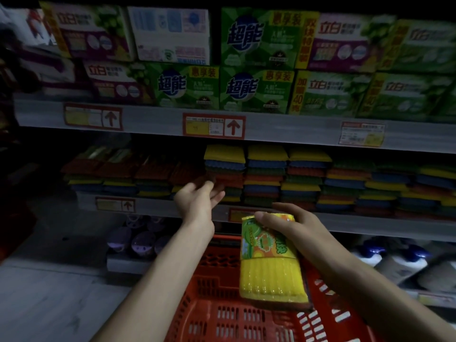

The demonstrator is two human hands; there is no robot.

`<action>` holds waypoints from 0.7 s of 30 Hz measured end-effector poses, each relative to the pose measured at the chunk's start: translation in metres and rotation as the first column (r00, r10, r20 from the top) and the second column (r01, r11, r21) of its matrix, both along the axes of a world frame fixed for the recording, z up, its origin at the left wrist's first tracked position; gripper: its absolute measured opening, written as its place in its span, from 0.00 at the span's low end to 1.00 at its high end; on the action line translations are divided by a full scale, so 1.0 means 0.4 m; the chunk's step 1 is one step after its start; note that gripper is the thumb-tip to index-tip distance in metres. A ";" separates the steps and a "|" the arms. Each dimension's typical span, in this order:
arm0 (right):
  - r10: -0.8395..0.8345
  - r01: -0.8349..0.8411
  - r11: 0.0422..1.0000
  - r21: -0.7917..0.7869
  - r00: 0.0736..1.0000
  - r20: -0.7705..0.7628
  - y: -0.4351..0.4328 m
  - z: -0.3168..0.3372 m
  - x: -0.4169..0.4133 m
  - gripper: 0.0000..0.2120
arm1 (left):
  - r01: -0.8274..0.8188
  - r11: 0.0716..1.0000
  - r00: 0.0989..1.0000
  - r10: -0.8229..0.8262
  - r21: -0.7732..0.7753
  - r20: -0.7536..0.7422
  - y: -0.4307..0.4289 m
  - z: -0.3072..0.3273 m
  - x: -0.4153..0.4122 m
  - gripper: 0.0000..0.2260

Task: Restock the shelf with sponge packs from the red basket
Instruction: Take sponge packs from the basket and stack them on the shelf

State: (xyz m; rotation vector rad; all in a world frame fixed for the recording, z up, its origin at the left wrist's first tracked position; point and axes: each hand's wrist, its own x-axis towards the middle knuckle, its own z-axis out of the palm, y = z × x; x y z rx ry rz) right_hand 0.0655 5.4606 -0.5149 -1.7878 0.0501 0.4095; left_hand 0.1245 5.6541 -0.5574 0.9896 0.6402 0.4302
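Two bare forearms enter from the bottom edge, above a red basket (222,314) whose slotted floor and walls fill the lower centre. No other packs can be seen on the visible part of the basket floor.

Right hand (296,225): closed over the top end of one sponge pack (270,262), thumb across the printed green-and-orange label, fingers wrapped behind. Pack hangs roughly upright, yellow sponge face toward the camera, lower end over the basket interior, clear of the basket floor.

Left hand (197,196): raised to the front lip of the sponge shelf (158,208), palm turned up and inward, fingers loosely curled and parted, holding nothing. Fingertips are just at the stacked sponge packs (266,174); contact cannot be confirmed in the dim light.

Stacks on that shelf: layered yellow, blue, green and red, several columns wide, tallest near the centre, lower to the left.

Below, left of the basket: purple-capped containers (138,238). Lower right: white bottles with blue caps (394,257), blurred.

Above: upper shelf rail with price tags (213,125) bearing up arrows; over it, green and purple detergent boxes (256,90) stacked in two rows.
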 end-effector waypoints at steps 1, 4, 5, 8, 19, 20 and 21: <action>-0.002 0.002 1.000 -0.004 1.000 -0.002 0.001 0.001 0.001 0.42 | -0.002 1.000 1.000 0.002 -0.001 -0.004 -0.001 0.002 -0.001 0.01; -0.001 0.001 1.000 -0.018 1.000 -0.011 0.003 -0.002 0.004 0.39 | -0.009 1.000 1.000 0.009 0.001 -0.003 -0.003 0.006 -0.002 0.08; -0.001 0.000 1.000 -0.020 1.000 -0.014 0.003 -0.003 0.004 0.39 | -0.004 1.000 1.000 0.004 0.008 0.004 -0.002 0.007 -0.005 0.10; 0.013 -0.013 0.999 -0.032 1.000 -0.015 0.000 -0.008 0.004 0.38 | 0.011 0.998 1.000 -0.011 0.056 -0.003 -0.001 0.002 -0.002 0.07; 0.174 0.031 0.864 -0.502 0.918 0.356 -0.009 -0.021 0.026 0.44 | 0.034 0.942 0.999 -0.022 0.333 -0.040 0.016 -0.009 -0.010 0.03; 0.187 0.047 0.847 -0.530 0.906 0.380 -0.008 -0.019 0.028 0.44 | 0.029 0.923 0.998 -0.008 0.385 -0.056 0.019 -0.011 -0.012 0.03; 0.198 0.061 0.833 -0.549 0.895 0.400 -0.005 -0.016 0.032 0.43 | 0.028 0.898 0.997 0.004 0.439 -0.072 0.020 -0.011 -0.016 0.05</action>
